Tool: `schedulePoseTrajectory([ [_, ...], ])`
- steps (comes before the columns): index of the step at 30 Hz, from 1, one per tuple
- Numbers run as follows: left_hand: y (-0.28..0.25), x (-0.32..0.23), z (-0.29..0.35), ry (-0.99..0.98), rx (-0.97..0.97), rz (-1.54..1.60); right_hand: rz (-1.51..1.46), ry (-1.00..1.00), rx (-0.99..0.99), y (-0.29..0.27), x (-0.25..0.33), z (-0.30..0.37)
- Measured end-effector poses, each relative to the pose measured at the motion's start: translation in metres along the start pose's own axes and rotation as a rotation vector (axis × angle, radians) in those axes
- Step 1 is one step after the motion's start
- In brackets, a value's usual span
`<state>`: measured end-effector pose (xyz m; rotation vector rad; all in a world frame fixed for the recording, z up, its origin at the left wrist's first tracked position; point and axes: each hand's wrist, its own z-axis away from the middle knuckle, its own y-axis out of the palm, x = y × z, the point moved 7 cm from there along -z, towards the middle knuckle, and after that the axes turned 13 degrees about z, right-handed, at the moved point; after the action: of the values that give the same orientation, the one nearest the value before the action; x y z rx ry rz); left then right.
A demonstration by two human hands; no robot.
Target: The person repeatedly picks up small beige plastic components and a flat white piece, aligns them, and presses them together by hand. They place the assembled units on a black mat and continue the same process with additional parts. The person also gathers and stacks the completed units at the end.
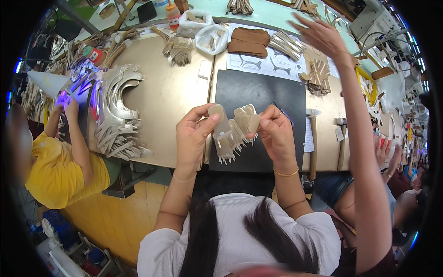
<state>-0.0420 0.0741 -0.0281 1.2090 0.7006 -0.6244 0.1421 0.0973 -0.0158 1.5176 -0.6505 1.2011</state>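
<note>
My left hand pinches a beige strap piece with a rounded top and narrow strips at its lower end. Between the thumb and fingers of my right hand is a small oval beige tab. Several similar beige pieces with rounded ends and thin strips lie between my hands, overlapping over the black mat. Whether those pieces rest on the mat or hang from my fingers, I cannot tell. A dark slim tool lies partly hidden behind my right hand.
Two hammers lie right of the mat. Brown folded strips and strap bundles are at the back. A co-worker's arm reaches across the right side. At left, a person in yellow works beside stacked beige pieces.
</note>
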Motion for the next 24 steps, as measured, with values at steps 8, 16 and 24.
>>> schedulePoseTrajectory([
  [8, 0.006, -0.004, 0.004, 0.03, 0.029, -0.061, 0.444, -0.226, -0.174, 0.003, 0.012, -0.004],
  [16, 0.017, -0.005, 0.015, 0.035, 0.094, -0.141, 0.795, -0.299, -0.046, 0.027, 0.005, -0.01],
  [24, 0.009, 0.006, 0.021, -0.141, 0.065, -0.122, 0.638, -0.207, -0.044, 0.023, 0.001, -0.012],
])
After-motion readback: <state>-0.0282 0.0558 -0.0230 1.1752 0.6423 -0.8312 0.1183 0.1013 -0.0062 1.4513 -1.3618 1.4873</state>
